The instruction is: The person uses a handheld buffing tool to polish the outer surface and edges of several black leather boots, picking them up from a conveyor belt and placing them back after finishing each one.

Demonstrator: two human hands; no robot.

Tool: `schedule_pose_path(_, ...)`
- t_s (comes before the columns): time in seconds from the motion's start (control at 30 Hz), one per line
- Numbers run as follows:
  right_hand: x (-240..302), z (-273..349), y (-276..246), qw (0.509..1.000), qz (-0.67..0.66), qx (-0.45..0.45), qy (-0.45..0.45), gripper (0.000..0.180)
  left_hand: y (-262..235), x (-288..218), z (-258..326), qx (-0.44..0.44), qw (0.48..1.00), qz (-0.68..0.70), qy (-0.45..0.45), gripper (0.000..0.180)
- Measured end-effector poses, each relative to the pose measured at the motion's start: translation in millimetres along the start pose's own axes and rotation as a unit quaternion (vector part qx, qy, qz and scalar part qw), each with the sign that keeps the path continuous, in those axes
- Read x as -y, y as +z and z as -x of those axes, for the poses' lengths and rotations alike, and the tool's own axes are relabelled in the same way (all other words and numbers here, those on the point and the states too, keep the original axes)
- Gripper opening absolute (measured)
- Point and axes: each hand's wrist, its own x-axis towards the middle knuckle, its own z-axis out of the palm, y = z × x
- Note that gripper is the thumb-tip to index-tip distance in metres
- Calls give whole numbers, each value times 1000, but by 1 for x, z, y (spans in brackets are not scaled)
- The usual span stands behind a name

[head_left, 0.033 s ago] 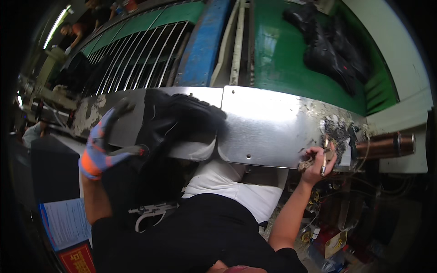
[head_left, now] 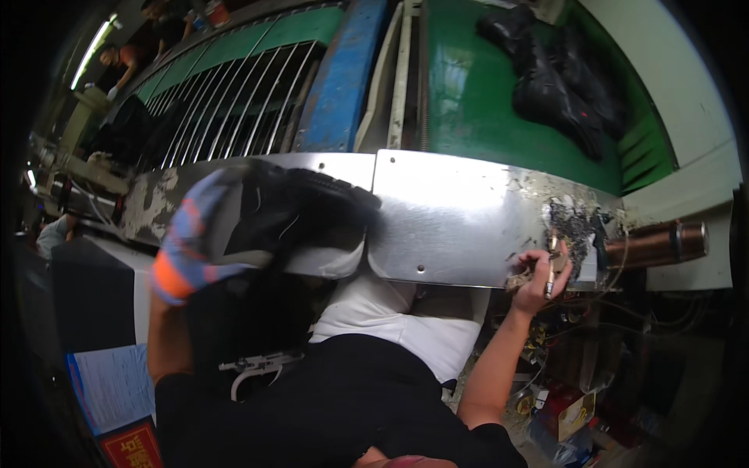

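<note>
Head: shoe (head_left: 285, 209), lettered red sign (head_left: 131, 449)

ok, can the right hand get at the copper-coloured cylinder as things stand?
Probably yes: the copper-coloured cylinder lies a little to the right of the right hand, past some dark scraps that look low. But the grip is taken up by a slim metal tool.

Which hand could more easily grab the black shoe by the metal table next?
Probably the left hand: it's curved close to the black shoe. The right hand is farther away and holds a slim tool.
</note>
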Motion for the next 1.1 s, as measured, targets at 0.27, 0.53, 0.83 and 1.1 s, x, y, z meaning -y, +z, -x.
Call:
schedule_pose_path(0.27, -1, -5, -7, 1000, -24, 5, 7, 50, 149, 6, -116, 170, 889, -378, 194, 38)
schedule_pose_path(0.53, -3, -2, -9, 1000, -8, -11, -13, 49, 43, -23, -76, -127, 962, -142, 198, 73)
schedule_pose_path(0.83, 6, 0, 2, 989, -15, -148, 10, 49, 53, 58, -119, -243, 922, 240, 182, 61)
schedule_pose_path(1.1, 38, 68, 47, 986, -47, 132, 95, 43, 72, 31, -164, -165, 916, 342, 127, 76)
